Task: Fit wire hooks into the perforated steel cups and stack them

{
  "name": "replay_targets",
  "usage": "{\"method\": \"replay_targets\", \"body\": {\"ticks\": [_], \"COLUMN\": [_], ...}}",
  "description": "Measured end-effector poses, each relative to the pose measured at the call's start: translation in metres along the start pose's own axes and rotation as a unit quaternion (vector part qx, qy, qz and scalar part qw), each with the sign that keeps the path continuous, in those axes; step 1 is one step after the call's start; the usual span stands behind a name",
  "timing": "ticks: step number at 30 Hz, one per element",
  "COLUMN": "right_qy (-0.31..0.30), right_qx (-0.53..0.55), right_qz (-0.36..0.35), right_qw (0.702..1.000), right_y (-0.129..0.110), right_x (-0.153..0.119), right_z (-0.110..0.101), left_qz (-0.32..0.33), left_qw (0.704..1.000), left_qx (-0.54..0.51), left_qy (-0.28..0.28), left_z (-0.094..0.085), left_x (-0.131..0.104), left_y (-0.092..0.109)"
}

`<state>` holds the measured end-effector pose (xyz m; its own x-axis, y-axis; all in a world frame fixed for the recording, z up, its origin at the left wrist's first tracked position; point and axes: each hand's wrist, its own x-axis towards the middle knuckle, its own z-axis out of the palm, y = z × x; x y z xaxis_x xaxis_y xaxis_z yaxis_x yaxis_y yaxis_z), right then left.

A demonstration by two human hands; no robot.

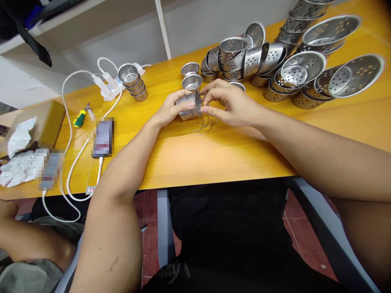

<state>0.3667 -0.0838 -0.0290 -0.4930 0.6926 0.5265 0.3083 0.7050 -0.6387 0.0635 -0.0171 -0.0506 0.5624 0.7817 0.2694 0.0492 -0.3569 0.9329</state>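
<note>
A person's left hand point(171, 109) clamps its fingers around a perforated metal cup point(187, 106) tipped on its side above a wooden table point(195, 156), while the right hand point(230, 101) pinches at the cup's rim, fingers bent, thumb near the index finger. Thin wire rings point(205, 125) lie just beside the cup; stacked cups point(233, 61) stand behind.

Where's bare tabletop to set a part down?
Bare yellow wood tabletop: the front strip between the forearms, nearer the edge than the thin curved wires; also between the left stack of perforated steel cups and the left hand. Crowded: right rear, more steel cups in leaning stacks; left, white cables, dark phone, green-and-yellow screwdriver.
</note>
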Motion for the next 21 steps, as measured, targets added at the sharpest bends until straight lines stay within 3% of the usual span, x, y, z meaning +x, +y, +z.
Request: {"method": "replay_targets", "body": {"ticks": [4,9,14,21], "right_qy": [-0.011,-0.037,-0.070,-0.124], "right_qx": [0.010,-0.023,-0.079,-0.116], "right_qz": [0.018,0.032,0.008,-0.012], "right_qw": [1.000,0.999,0.994,0.985], "right_y": [-0.002,-0.017,-0.001,0.018], "right_x": [0.001,-0.001,-0.005,-0.007], "right_z": [-0.004,-0.008,-0.006,-0.002], "left_qz": [0.007,-0.003,-0.019,-0.011], "left_qw": [1.000,0.996,0.987,0.992], "left_qx": [0.021,0.057,0.070,0.075], "left_qy": [0.008,0.063,0.142,0.105], "left_z": [0.001,-0.001,-0.007,-0.003], "left_x": [0.001,0.006,0.009,0.007], "left_y": [0.000,-0.006,-0.012,-0.011]}}
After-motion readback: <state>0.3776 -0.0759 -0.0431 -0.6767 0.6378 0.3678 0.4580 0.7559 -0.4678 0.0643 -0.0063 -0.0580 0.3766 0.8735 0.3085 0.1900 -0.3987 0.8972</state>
